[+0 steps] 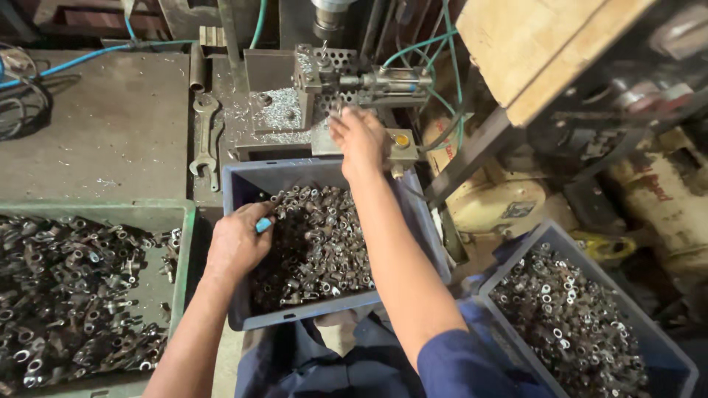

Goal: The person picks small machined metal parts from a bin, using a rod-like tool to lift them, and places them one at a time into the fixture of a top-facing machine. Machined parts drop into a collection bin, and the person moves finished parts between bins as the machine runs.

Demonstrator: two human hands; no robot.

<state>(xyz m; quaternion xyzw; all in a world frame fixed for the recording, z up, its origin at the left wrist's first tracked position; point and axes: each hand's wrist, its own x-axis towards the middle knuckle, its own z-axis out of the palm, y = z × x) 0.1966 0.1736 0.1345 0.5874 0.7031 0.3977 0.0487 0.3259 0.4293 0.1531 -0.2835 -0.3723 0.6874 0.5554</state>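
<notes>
My left hand [237, 239] rests inside a blue-grey plastic bin [243, 184] full of small metal parts [317, 243], fingers curled over some of them; one fingertip wears a blue cover. My right hand [359, 136] reaches forward over the bin to the fixture of a small machine [324, 81], its fingers pinched on a small metal part at the perforated plate. What exactly sits between those fingers is hard to make out.
A green tray [181, 221] of larger metal fittings lies to the left. A second blue bin [664, 346] of ring-shaped parts stands at the lower right. A spanner [204, 133] lies on the bench. Metal shavings, hoses and a wooden block surround the machine.
</notes>
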